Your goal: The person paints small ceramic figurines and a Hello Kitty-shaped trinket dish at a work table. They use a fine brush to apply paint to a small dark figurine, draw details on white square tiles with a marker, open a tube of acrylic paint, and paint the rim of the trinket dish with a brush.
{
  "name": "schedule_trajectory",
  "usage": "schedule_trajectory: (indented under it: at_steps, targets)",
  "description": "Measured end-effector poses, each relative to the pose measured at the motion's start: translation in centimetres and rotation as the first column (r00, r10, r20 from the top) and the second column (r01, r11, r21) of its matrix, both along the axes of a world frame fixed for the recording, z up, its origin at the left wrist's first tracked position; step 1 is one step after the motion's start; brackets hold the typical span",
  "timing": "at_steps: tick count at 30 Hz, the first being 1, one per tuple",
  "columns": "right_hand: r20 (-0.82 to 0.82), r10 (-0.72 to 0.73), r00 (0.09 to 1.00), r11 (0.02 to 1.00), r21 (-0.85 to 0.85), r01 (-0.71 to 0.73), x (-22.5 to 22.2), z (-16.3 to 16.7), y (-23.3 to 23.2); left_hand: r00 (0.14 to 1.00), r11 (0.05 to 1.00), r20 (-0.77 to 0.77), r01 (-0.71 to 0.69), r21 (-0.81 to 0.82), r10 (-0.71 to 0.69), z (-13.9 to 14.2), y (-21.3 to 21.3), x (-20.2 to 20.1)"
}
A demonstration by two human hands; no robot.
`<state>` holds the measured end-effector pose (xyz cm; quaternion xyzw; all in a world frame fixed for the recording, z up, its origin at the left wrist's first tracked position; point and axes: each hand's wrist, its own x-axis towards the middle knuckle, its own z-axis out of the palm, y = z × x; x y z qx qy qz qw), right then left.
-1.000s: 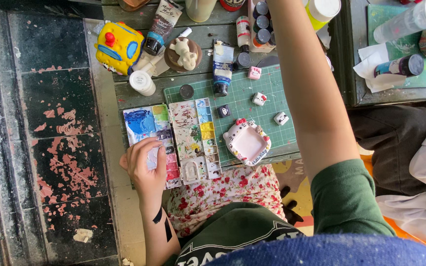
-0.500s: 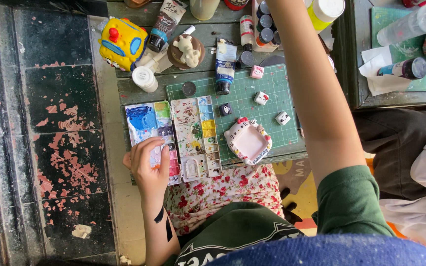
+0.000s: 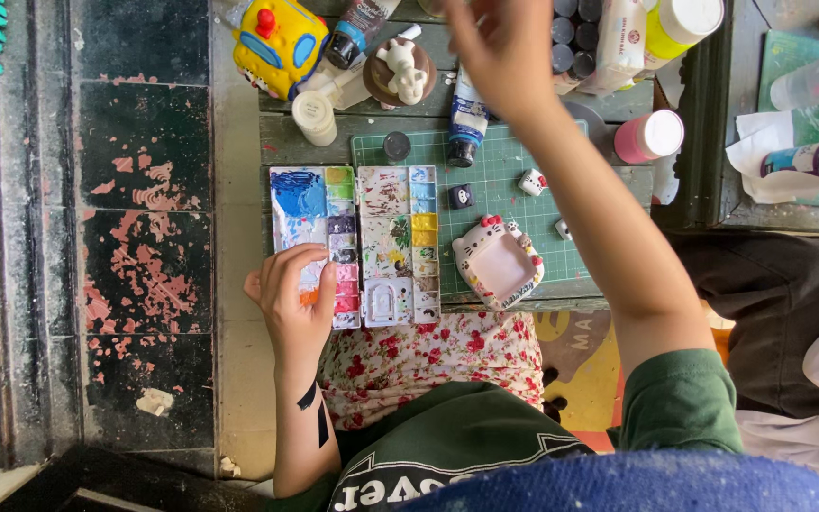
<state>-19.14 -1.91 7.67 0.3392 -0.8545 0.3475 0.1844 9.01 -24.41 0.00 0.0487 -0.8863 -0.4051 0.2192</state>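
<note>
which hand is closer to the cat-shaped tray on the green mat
Left. The left hand rests on the paint palette beside the cat-shaped tray; the right hand is raised far beyond it, among the bottles.

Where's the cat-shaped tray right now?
In the head view, the cat-shaped tray sits on the green cutting mat, just right of the paint palette, below the raised right arm.

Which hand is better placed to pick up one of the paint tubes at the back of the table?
Right. The right hand is raised over the far side, beside the paint tube. The left hand lies flat on the paint palette at the near edge.
</note>
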Motion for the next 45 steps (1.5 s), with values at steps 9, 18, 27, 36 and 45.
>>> schedule_trajectory:
  at_steps: [9, 18, 27, 36, 45]
  targets:
    - [-0.105, 0.169, 0.980, 0.972, 0.181, -0.148, 4.2, -2.3, -5.5, 1.000, 1.000, -0.003, -0.009, 0.018, 0.009, -0.1, -0.9, -0.2]
    - [-0.066, 0.238, 0.969, 0.939, 0.269, -0.213, 4.0, -4.2, -4.6, 1.000, 1.000, -0.004, -0.013, 0.003, 0.013, -0.4, -1.5, 0.0]
    - [-0.053, 0.096, 0.994, 0.995, 0.030, -0.095, 6.4, -1.6, -2.7, 0.998, 0.998, 0.020, -0.051, -0.036, 0.052, -1.1, -2.5, 2.0]
    - [0.672, 0.238, 0.702, 0.803, -0.543, 0.247, 20.4, -6.7, 2.8, 0.977, 0.976, 0.038, -0.207, -0.060, 0.210, -3.9, -1.5, 3.6]
    - [0.672, 0.030, 0.740, 0.826, -0.434, 0.360, 28.2, -11.1, 7.5, 0.997, 0.994, 0.024, -0.066, -0.086, 0.068, -4.2, 1.3, 3.7]
